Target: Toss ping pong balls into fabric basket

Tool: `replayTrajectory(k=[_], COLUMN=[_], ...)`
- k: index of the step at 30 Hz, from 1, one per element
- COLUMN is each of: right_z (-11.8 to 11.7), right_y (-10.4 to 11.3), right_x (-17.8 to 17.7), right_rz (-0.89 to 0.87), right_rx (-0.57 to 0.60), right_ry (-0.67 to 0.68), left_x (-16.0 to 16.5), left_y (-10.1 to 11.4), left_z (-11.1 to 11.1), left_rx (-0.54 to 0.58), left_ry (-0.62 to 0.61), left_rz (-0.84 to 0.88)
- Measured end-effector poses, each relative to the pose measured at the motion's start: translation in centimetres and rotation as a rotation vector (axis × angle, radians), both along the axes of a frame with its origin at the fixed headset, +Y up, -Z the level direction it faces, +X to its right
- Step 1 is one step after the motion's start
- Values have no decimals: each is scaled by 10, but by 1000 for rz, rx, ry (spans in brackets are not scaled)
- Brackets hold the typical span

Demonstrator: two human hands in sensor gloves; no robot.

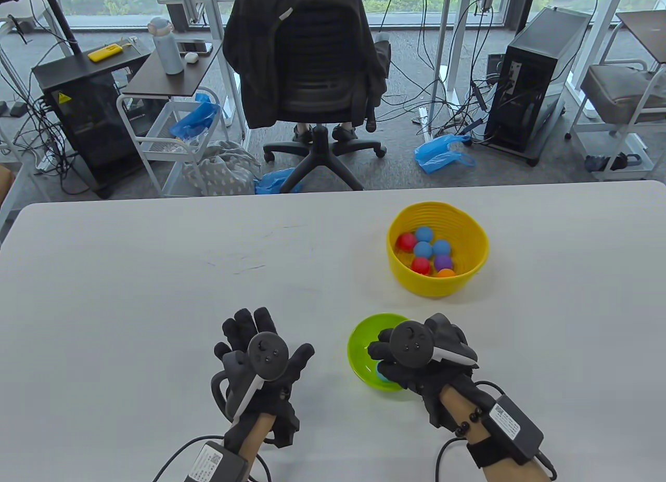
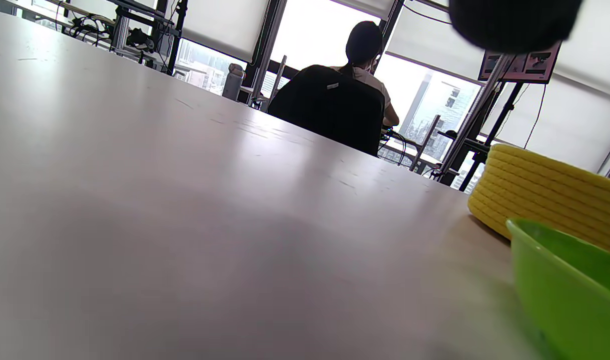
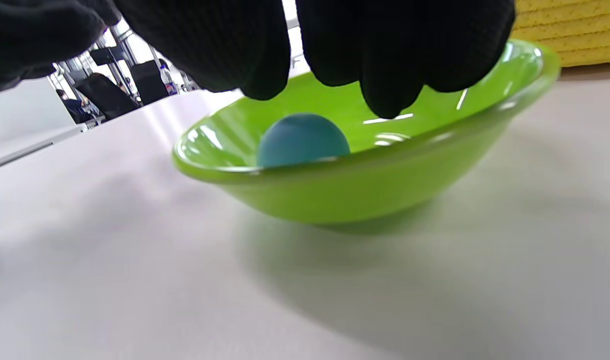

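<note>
One blue ball (image 3: pixel 303 140) is sitting in the green bowl (image 1: pixel 359 347), and from where I'm standing it looks like the only one left there, though the right hand (image 1: pixel 416 357) is covering much of the bowl in the table view. Seven balls (image 1: pixel 426 250) are already lying in the yellow fabric basket (image 1: pixel 471 227), which is standing just beyond the bowl, further from the person.

The right hand is hovering over the bowl with its fingertips (image 3: pixel 389 95) hanging spread just above the ball, not touching it and holding nothing. The left hand (image 1: pixel 260 357) is lying flat on the table (image 1: pixel 156 295) with fingers fanned out, well to the left of the bowl, gripping nothing.

I'm guessing the pickup is the step in hand. To do it well, the fingers should be coming down either side of the ball and pinching it lightly between thumb and first two fingers; it is smooth and light, so a hard squeeze is likely to be squirting it out against the sloped, glossy wall. The bowl is shallow and looks ready to slide or tip if a finger presses its rim, so the left hand steadying it could be helping. The basket being close, a soft underhand lob aimed at the middle should be keeping the ball from bouncing back out.
</note>
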State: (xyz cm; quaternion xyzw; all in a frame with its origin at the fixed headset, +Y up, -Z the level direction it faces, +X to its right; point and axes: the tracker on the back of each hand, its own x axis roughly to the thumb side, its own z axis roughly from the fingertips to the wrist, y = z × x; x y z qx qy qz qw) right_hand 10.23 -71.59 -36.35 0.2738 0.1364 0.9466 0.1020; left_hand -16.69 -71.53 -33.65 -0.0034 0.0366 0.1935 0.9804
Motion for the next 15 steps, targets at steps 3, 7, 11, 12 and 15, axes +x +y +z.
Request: replayTrajectory(k=[3,7,11,12,15], right_z=[-1,-2,-1,-1,-2], right_y=[-5,-10,-15,-16,-18], right_x=[-5,-8,-10,-10,-12], right_rz=[33,79,118,122,123], right_rx=[-31,-38,-17,-17,-15], right_ry=[6,1,-1,-4,-17], left_x=[0,0,0,0,-1], left_y=[0,0,1,1,1], left_z=[0,0,0,0,0], left_rx=[0,-2,6,7,11], left_ry=[0,1,-2,-2,-1], left_rz=[1,2,7,7,10])
